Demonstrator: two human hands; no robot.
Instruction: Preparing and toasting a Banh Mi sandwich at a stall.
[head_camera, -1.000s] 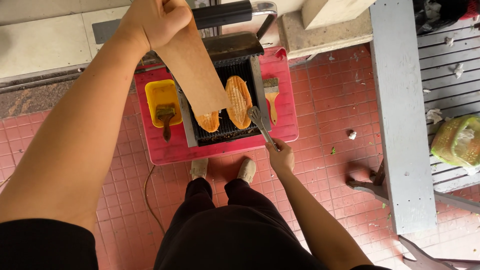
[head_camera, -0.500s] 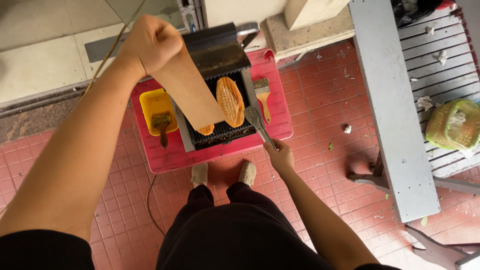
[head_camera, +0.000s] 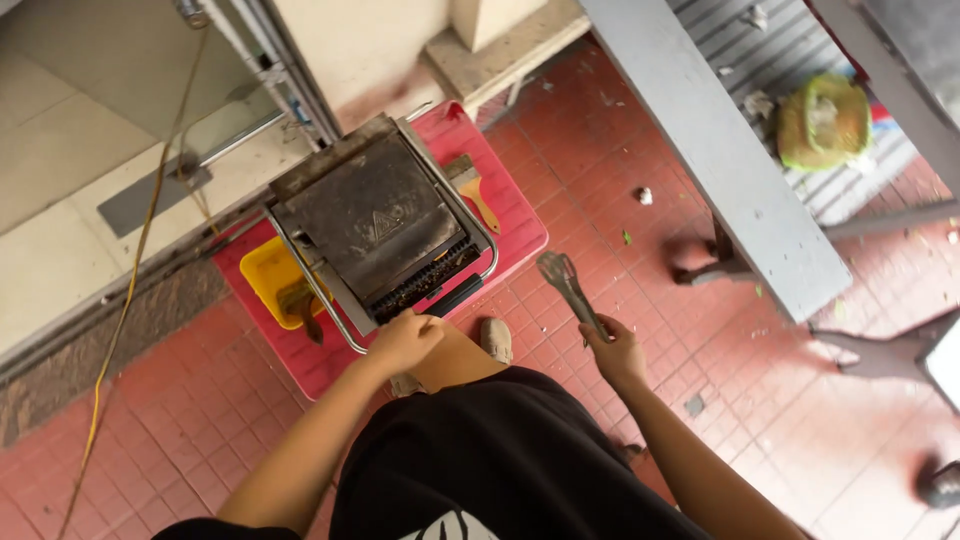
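The lid of the grill press (head_camera: 375, 225), raised a second ago, is now lowered onto the food by the left hand (head_camera: 403, 340), its grip closed around the wire handle (head_camera: 340, 325). The metal tongs (head_camera: 568, 285) are drawn clear, clamped in the right hand (head_camera: 615, 350), while the press sits on the red tray (head_camera: 515, 225).

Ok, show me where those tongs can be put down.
Bare floor tiles lie open between the red tray and the grey bench, just ahead of the right hand holding the tongs. The tray is crowded: the press, a brush, a yellow dish.
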